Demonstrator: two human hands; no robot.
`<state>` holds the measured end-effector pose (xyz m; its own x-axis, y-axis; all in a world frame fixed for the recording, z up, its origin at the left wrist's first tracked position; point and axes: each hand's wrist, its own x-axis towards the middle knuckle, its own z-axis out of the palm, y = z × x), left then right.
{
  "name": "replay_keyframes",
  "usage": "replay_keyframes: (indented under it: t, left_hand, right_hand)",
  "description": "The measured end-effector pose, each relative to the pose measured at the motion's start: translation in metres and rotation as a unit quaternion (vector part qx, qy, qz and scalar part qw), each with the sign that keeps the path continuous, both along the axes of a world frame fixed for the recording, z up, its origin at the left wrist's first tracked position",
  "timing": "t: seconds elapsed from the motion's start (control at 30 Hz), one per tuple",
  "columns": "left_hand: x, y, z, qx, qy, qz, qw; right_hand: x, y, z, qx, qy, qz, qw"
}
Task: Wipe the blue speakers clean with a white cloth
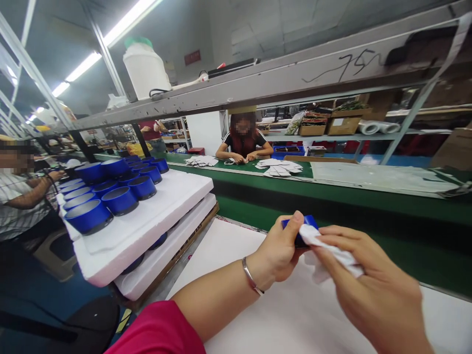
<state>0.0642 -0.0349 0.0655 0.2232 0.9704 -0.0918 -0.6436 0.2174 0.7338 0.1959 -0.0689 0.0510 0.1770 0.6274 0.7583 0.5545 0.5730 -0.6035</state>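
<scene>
My left hand (278,250) is closed around a small blue round part (300,232), thumb over its top. My right hand (372,280) presses a white cloth (328,250) against that part, fingers curled on the cloth. Both hands hover over a white work surface (287,314). A silver bracelet (251,278) sits on my left wrist, and a pink sleeve (158,329) covers the forearm's lower end.
Stacked white foam trays (165,206) at the left carry several blue round parts (121,199). A green conveyor belt (332,196) runs behind the work surface. One person sits across it with white sheets (278,167); another person (18,196) sits at the far left.
</scene>
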Motion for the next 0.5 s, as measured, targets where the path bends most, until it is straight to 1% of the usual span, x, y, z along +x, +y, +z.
replay_keyframes:
  t: [0.03,0.07,0.1,0.2,0.27,0.33,0.43,0.5]
  left_hand:
    - [0.002,-0.001,-0.001,-0.004,0.001,0.011,1.0]
    - [0.003,-0.002,-0.002,-0.009,0.003,0.02,1.0]
    - [0.004,-0.003,-0.002,-0.013,0.005,0.026,1.0]
    - [0.006,-0.006,0.0,-0.007,0.007,0.034,0.999]
    - [0.004,-0.006,0.003,0.005,0.009,0.043,0.999]
    - [0.0,-0.005,0.005,0.012,0.02,0.05,0.998]
    - [-0.006,-0.003,0.006,0.023,0.038,0.027,0.999]
    - [-0.007,-0.002,0.004,0.032,0.049,0.017,0.998]
  right_hand:
    - [-0.003,0.001,-0.003,0.047,-0.033,0.011,0.998]
    - [-0.005,0.003,-0.005,0.074,-0.051,0.008,0.996]
    - [-0.004,0.005,-0.008,0.078,-0.054,-0.006,0.995]
    - [0.006,0.013,-0.011,0.011,-0.026,-0.052,0.998]
    - [0.01,0.013,-0.01,-0.022,-0.005,-0.058,0.998]
    - [0.008,0.009,-0.008,-0.01,-0.008,-0.037,0.999]
    - [0.001,0.004,-0.004,0.059,-0.048,0.023,0.997]
    - [-0.001,0.004,-0.004,0.076,-0.069,0.064,0.993]
